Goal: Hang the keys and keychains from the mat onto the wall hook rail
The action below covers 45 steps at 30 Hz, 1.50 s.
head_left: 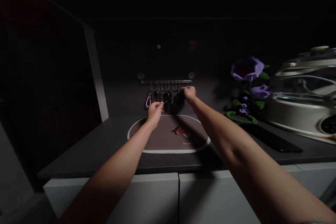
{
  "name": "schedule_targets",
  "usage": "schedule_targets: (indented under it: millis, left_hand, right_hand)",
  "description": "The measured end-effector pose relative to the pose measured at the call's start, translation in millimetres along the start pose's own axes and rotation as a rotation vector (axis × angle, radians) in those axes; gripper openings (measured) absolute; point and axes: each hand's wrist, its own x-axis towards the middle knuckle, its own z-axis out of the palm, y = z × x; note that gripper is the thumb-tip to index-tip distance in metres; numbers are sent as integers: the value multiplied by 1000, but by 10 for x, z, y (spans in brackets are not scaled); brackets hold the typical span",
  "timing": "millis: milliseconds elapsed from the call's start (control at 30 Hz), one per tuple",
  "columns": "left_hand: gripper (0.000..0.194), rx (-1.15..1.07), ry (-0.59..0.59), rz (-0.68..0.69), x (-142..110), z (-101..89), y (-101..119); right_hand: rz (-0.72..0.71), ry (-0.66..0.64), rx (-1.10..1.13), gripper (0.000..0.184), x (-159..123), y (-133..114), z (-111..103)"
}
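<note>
A clear hook rail (166,82) is fixed to the dark wall, with several bunches of keys (162,97) hanging from it. My left hand (155,112) is closed in a pinch just below the keys, on a small thin piece too dim to name. At the rail's right end, my right hand (190,93) has its fingers pinched together at hook height, at the top of a dark bunch of keys (180,98). A pink loop strap (148,100) hangs at the left end. Below, a red key tag (179,131) with a metal clasp lies on the brown mat (157,136).
The mat lies on a dark countertop (105,147) above white cabinet doors (154,196). To the right stand purple artificial flowers (248,70) with a green ring base, a flat black slab (275,140) and a cream appliance (296,112) with a clear cover. The room is dim.
</note>
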Motion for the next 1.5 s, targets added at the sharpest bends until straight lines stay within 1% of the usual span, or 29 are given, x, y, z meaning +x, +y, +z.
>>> schedule_targets:
  millis: [100, 233, 533, 667, 833, 967, 1100, 1167, 1300, 1400, 1500]
  left_hand:
    - [18, -7, 9, -1, 5, 1, 6]
    - [15, 2, 7, -9, 0, 2, 22]
    - [12, 8, 9, -39, -9, -9, 36]
    - [11, 7, -2, -48, -16, -7, 33]
    - [8, 29, -53, -86, -45, -6, 38]
    - [7, 37, -90, -105, -72, -21, 55]
    - [5, 61, -144, -140, -115, -19, 98]
    - [5, 85, -184, -139, -142, -12, 122]
    - [9, 128, -274, -127, -190, -15, 142]
    - [13, 146, -350, -102, -207, -40, 116]
    - [14, 184, -445, -73, -205, -72, 59]
  right_hand:
    - [20, -8, 20, 16, 2, 67, 6]
    - [8, -32, 32, 14, 7, 132, 17]
    - [-59, -37, -65, 19, 6, 211, 13]
    - [-68, -53, -117, 19, 1, 198, -8]
    - [-61, -44, -170, 21, -40, 154, -72]
    - [-59, -41, -166, 23, -99, 89, -154]
    - [-77, -30, -119, 21, -185, 19, -219]
    - [-104, -65, -58, 20, -268, 2, -248]
    - [-146, -223, 74, 20, -570, 8, -343]
    - [-113, -347, 129, 21, -870, 44, -456]
    - [-44, -492, 125, 21, -1119, 130, -573]
